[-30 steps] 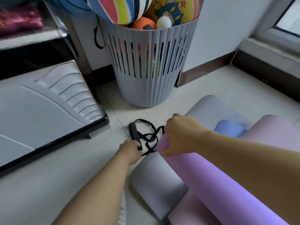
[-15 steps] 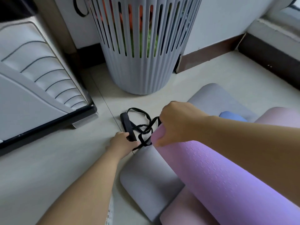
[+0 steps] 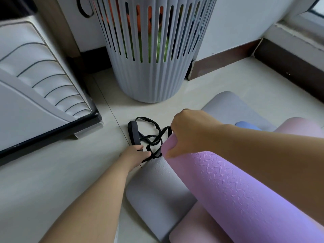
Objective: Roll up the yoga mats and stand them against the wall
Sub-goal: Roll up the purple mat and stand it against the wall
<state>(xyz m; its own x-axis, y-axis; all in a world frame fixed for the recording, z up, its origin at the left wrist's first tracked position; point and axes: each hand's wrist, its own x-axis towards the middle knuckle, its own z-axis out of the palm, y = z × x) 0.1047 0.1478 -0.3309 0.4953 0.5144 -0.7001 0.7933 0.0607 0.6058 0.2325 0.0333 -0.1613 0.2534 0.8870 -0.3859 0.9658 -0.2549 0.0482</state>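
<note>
A rolled purple yoga mat (image 3: pixel 233 195) slants from the lower right up to the centre. My right hand (image 3: pixel 191 132) grips its far end. A tangled black carrying strap (image 3: pixel 149 134) lies on the floor just beyond that end. My left hand (image 3: pixel 136 154) pinches the strap's near part. Under the roll lies a flat grey mat (image 3: pixel 157 199), with a pink mat (image 3: pixel 301 125) and a blue one (image 3: pixel 245 125) partly hidden behind my right arm.
A tall grey slatted basket (image 3: pixel 150 67) of balls stands against the white wall (image 3: pixel 245 23) straight ahead. A large white panel with a black edge (image 3: pixel 35 95) leans at the left. A dark skirting and a window sill run along the right.
The view has tilted down and closer to the floor. My left hand has shifted slightly right along the strap. The right hand keeps its hold on the mat's end.
</note>
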